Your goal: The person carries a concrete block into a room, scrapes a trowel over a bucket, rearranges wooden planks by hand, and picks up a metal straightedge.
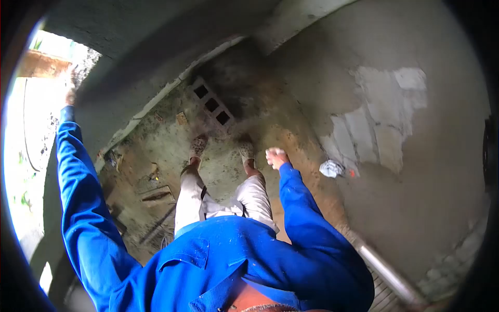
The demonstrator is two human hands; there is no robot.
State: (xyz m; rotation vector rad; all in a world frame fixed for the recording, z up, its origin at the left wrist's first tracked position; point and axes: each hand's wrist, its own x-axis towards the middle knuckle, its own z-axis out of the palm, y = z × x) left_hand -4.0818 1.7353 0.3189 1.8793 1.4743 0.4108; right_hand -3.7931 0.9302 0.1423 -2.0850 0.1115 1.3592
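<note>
A hollow concrete block (pixel 224 130) lies on the dirt-streaked floor (pixel 221 169) just ahead of the person's shoes (pixel 247 148), its three dark cavities facing up, right where a forward step would land. To the left of the legs, scattered debris (pixel 156 195) covers the ground, its pieces too dim to name. On the right, a crumpled whitish bundle (pixel 331 168) sits near the base of a grey wall (pixel 442 156), with a small red scrap (pixel 352 173) just beside it; bare pale blocks (pixel 382 122) show in a ragged patch of that wall. A pale pole (pixel 384 270) slants along the lower right. The brown board (pixel 44 64) is at the upper left, within a glaring opening, its long axis running nearly level across the view and its right end pointing toward the left hand (pixel 70 96). That arm stretches far out to the board's end; glare hides the fingers, so I cannot tell how open they are or whether they grip it. The right hand (pixel 277 157) hangs above the floor near the right knee, fingers loosely curled; whether anything small lies inside, I cannot tell.
</note>
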